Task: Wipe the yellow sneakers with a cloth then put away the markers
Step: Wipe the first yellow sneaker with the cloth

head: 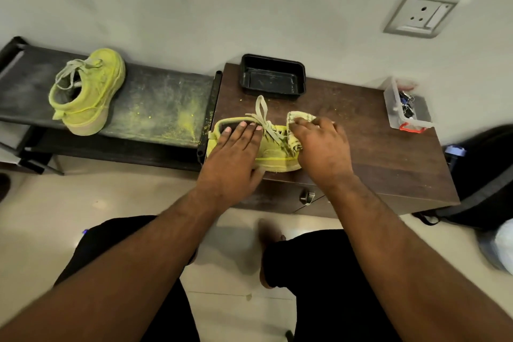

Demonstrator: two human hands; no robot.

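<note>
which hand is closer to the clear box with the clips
Right. The right hand presses the cloth on the sneaker, left of the clear box. The left hand is farther left, on the sneaker's heel end.

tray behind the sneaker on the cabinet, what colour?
Black tray, plain, seen in the head view.

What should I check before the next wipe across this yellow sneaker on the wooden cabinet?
1. Yellow sneaker on the brown wooden cabinet held steady: ok, the left hand lies flat across it.
2. Stained folded cloth in grip: ok, the right hand holds it against the sneaker.
3. Grey laces out of the way: not ok, they lie beside the cloth.
4. Second yellow sneaker within sight: ok, on the black bench.
5. Markers located: cannot tell, none plainly visible.
</note>
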